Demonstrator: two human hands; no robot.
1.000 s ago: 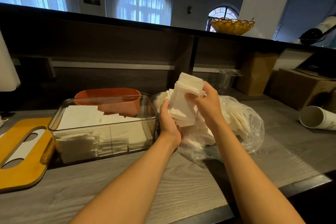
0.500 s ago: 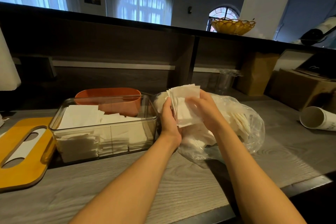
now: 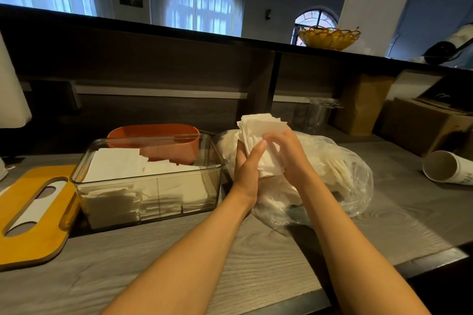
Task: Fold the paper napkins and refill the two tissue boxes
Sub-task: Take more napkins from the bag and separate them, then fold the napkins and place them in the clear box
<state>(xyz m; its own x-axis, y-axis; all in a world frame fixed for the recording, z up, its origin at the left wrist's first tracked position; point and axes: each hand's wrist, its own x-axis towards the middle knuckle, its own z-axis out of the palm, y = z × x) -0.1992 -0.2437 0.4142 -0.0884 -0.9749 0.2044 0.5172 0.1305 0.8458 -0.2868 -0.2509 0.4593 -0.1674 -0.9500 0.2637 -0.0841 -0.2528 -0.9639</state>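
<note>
Here, left hand [image 3: 247,171] and right hand [image 3: 289,158] clench their fingers around a napkin stack [image 3: 261,135] held above the plastic bag [image 3: 340,181], right of the clear box [image 3: 148,179]; loosely squared sheets could slip and scatter over the table [image 3: 230,258].

Your single head camera looks forward and down, close over the counter's [image 3: 153,263] near edge.
</note>
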